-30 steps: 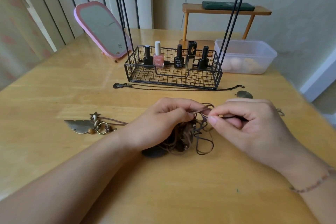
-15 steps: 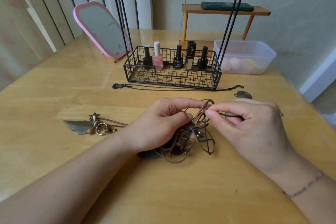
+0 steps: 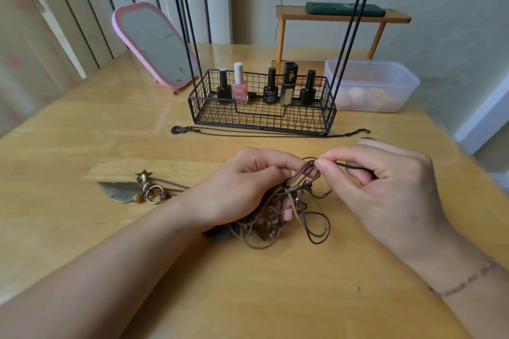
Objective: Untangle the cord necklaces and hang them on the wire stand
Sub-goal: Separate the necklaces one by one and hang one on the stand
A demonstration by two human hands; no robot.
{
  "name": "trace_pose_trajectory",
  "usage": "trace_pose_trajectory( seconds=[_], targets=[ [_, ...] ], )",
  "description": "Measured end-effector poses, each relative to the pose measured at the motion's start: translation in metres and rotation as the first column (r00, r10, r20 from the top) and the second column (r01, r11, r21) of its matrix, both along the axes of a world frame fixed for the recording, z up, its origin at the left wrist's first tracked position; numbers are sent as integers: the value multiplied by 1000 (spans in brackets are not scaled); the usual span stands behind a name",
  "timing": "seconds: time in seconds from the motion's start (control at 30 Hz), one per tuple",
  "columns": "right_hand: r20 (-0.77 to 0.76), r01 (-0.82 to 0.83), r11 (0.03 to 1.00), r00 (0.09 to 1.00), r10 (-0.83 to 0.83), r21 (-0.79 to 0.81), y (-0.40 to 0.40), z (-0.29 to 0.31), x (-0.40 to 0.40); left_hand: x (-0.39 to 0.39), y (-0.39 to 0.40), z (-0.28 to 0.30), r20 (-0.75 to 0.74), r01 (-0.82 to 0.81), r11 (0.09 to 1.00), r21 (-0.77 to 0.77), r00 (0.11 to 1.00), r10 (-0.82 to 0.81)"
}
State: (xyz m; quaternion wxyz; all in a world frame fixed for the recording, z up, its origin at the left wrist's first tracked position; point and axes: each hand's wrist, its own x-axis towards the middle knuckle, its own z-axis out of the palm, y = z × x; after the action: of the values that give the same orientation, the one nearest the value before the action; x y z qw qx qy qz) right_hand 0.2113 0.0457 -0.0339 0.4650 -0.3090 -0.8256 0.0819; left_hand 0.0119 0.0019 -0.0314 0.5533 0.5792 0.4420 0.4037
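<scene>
Your left hand [image 3: 242, 187] is curled around the tangle of cord necklaces [image 3: 286, 215], holding the knot just above the counter [image 3: 248, 297] with brown and dark loops spilling out beneath it. Your right hand [image 3: 385, 187] pinches a thin dark cord [image 3: 345, 164] between thumb and forefinger, right at the top of the bundle where several brown strands bunch together.

Behind your hands stands the wire stand [image 3: 261, 113]; its basket holds a row of nail polish bottles [image 3: 239, 85], and its black rods rise out of view. A thin chain necklace [image 3: 261, 133] lies stretched along the counter just in front of the basket, between it and your hands. To your left a feather pendant [image 3: 121, 191] with beads and rings rests on the counter, its brown cord running under your left wrist toward the tangle. A pink mirror [image 3: 154, 44] leans at the back left, and a clear plastic tub [image 3: 371, 85] sits beside the stand on the right.
</scene>
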Motion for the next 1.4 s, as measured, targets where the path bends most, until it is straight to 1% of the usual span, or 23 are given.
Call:
trace_pose_trajectory(
  seconds=[0.13,0.37,0.47,0.63,0.83,0.93,1.03,1.2,1.3,1.4],
  targets=[
    [-3,-11,999,1000,11,48,0,1,1,-1,2,-3,34,16,1000,8,999,-16],
    [38,-50,989,998,45,139,0,3,3,-2,3,-2,68,29,999,13,997,-30],
    [78,-77,982,995,64,175,-1,3,3,-2,3,-3,49,17,998,58,999,-20],
    [136,-101,968,988,71,231,-1,2,3,-2,7,-7,59,-7,997,79,998,3],
    [222,-111,940,974,38,324,-1,-1,4,-3,6,-7,104,16,996,89,994,-25],
    [267,-123,930,963,28,347,-2,-1,4,-3,7,-8,84,8,994,111,996,-17],
    [284,-148,934,957,53,326,-2,-1,5,-4,7,-8,78,21,992,123,996,-31],
    [332,-168,961,939,88,220,-1,0,6,-6,8,-8,70,13,990,141,997,-23],
    [349,-164,979,930,114,117,-1,-1,5,-8,8,-9,63,18,989,147,998,-28],
    [337,-136,990,931,139,-31,1,-2,5,-8,8,-7,34,18,986,164,999,-24]
  ],
)
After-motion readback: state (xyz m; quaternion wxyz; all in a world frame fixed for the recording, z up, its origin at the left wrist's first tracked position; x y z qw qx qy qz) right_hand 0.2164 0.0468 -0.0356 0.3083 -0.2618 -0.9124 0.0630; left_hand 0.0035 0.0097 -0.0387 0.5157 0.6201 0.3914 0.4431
